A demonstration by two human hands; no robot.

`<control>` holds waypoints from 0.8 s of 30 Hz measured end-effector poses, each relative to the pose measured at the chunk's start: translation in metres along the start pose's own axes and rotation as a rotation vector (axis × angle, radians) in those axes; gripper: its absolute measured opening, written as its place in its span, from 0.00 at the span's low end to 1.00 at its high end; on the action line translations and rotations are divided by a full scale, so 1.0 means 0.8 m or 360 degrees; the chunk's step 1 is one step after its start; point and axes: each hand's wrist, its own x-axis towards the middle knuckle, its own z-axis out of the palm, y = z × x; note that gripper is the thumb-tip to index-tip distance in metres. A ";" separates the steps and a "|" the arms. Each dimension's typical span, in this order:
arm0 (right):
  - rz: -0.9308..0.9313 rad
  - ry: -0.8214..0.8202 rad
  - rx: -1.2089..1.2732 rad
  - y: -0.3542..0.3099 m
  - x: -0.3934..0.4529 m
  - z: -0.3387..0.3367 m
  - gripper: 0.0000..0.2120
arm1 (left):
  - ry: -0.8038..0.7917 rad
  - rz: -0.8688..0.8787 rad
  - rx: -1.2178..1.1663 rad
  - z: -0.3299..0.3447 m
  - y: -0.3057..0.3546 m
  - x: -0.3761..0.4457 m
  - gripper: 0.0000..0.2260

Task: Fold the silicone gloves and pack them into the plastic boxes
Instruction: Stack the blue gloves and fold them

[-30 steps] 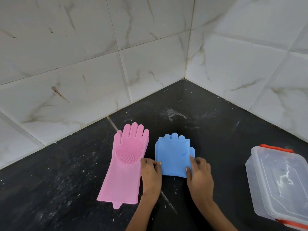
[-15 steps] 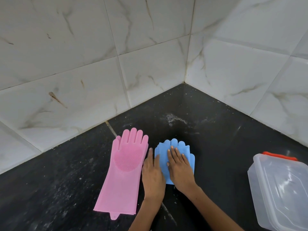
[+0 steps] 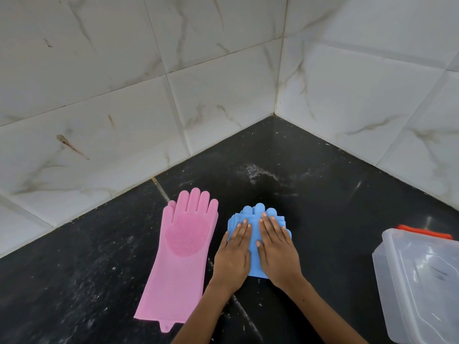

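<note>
Two marble-tiled walls meet in a corner above the black stone counter. At the right edge of the counter stands a clear plastic box with orange clasps. Left of centre the pink silicone glove lies flat, palm bristles up. Just beside it, the folded blue silicone glove lies under the left hand and right hand, both spread flat, pressing rather than gripping.
</note>
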 end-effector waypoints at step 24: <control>-0.0496 -0.0059 0.0022 0.003 -0.056 -0.045 0.22 | -0.0293 -0.0034 -0.0457 -0.027 -0.040 0.062 0.23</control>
